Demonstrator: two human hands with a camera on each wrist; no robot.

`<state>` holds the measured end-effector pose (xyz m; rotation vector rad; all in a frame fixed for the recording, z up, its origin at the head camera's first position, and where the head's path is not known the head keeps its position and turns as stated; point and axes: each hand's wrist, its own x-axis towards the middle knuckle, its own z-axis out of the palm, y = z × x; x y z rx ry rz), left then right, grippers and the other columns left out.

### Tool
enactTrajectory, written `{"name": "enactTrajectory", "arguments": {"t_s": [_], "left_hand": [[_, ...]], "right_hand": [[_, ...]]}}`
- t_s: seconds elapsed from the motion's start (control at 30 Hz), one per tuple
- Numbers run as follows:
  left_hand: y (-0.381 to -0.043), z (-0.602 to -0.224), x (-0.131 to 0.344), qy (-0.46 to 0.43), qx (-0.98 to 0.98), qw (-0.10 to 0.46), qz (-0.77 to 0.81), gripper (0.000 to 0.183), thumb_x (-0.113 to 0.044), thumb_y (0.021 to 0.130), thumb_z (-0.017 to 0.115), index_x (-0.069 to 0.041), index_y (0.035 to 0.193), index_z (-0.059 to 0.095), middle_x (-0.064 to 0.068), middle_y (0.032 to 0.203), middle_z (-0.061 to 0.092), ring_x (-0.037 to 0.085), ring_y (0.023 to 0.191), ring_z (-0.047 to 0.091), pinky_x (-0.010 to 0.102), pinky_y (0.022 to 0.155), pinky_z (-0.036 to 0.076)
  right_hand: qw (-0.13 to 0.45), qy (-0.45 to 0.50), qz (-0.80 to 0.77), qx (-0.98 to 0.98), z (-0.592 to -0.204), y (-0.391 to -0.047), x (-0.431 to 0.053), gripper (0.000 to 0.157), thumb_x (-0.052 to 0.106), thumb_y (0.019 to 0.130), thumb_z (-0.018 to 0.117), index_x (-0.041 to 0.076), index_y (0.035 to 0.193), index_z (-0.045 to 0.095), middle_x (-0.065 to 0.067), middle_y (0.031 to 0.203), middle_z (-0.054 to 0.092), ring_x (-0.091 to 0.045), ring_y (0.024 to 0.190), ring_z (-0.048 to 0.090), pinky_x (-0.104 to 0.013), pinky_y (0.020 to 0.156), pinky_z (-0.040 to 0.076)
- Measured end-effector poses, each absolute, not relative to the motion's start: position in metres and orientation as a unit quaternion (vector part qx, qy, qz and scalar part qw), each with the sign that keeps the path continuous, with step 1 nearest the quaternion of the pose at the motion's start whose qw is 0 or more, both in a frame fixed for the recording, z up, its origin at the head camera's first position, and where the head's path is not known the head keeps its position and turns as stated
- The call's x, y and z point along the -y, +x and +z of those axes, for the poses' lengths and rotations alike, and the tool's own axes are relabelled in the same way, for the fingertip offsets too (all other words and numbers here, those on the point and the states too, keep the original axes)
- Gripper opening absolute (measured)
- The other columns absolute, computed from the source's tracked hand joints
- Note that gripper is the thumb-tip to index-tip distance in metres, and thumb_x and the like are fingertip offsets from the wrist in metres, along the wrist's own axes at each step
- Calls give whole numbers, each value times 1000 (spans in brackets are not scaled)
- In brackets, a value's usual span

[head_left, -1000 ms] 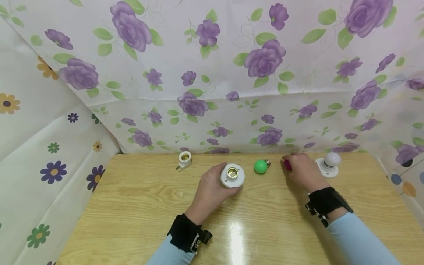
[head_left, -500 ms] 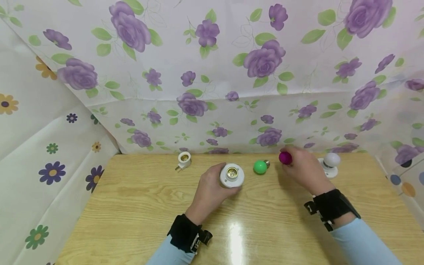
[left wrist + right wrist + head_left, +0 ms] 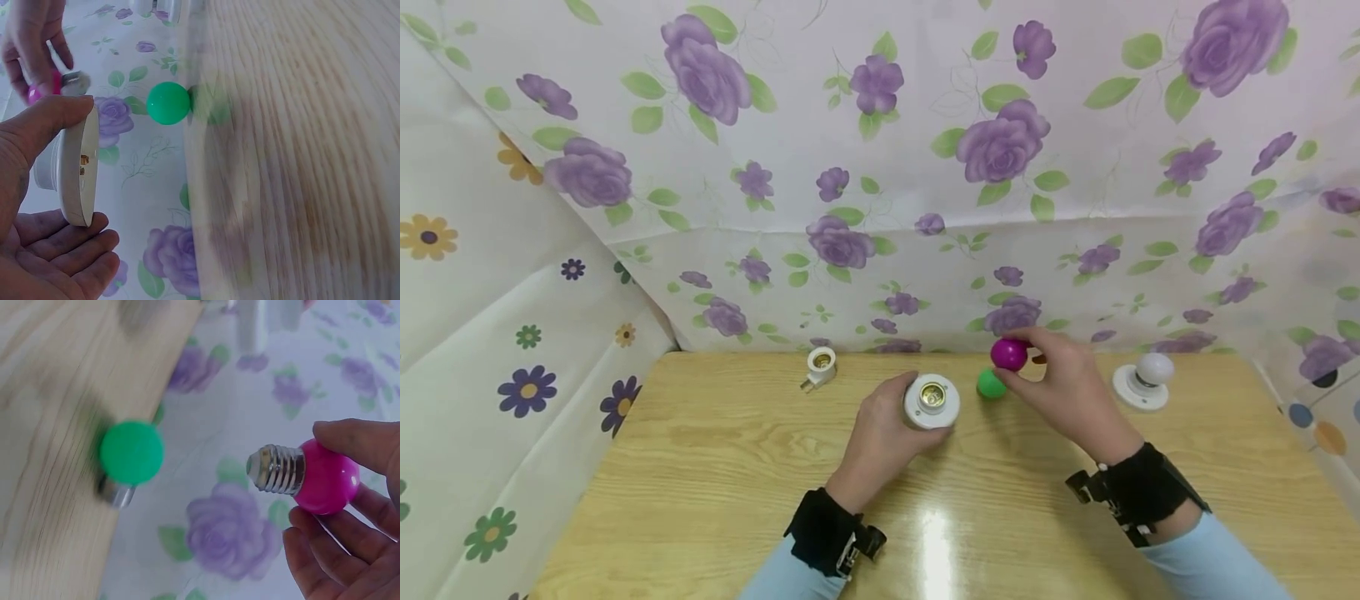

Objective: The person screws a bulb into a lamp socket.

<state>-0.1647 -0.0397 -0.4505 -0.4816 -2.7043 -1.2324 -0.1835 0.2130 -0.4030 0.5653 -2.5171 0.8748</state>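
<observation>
Pink bulb (image 3: 328, 478), one: pinched by its globe between thumb and fingers of the right hand (image 3: 1070, 390), off the table. Long axis roughly upright; metal cap (image 3: 277, 470) clear of the fingers, pointing down toward the table.

White round socket (image 3: 70, 169), one: gripped at opposite edges by thumb and fingers of the left hand (image 3: 880, 427), lifted; brass contacts (image 3: 84, 164) underneath, mouth (image 3: 932, 395) upward.

Key relation, as judged: bulb lies to the right of the socket, near but apart, cap downward, mouth upward, the two not in line.

Green bulb (image 3: 990, 383), one: lying on the table (image 3: 715, 450), partly hidden in the head view by the pink bulb; right hand nearer.

White bulb (image 3: 1154, 368), one: seated in a second socket (image 3: 1126, 392), right of the right hand.

Plug socket (image 3: 822, 365), one: far left, unheld, prongs pointing left and toward the person.
</observation>
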Motion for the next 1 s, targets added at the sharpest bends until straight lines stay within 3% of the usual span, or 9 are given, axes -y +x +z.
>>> {"name": "enactTrajectory", "arguments": {"t_s": [0.27,0.5,0.73,1.0], "left_hand": [[-166,-450,38,-169,894,71,-408,76,-43,66,81,-13,128,49,-6,115,55,9,105,50,29,88,41],[-166,-448,35,-180,887,63,-420,70,-40,67,81,-16,125,52,-10,112,55,6,101,51,29,86,42],[-166,-446,32,-182,890,58,-415,66,-39,66,82,-19,122,54,-13,109,54,4,98,51,27,83,43],[-165,-446,30,-185,887,54,-419,66,-40,67,81,-23,124,53,-13,110,53,3,98,51,27,82,44]], "right_hand": [[195,237,413,858,-391,-172,-190,48,22,75,78,17,119,59,6,112,59,-7,98,56,-26,75,49],[123,248,505,818,-364,-152,-166,43,7,77,75,8,117,60,-6,112,60,-19,101,57,-29,77,49],[62,231,552,799,-370,-154,-158,42,12,80,73,15,119,59,-1,114,59,-15,102,57,-36,79,49],[50,234,557,795,-390,-162,-160,45,18,78,75,20,120,60,4,116,58,-12,104,56,-35,79,49]]}}
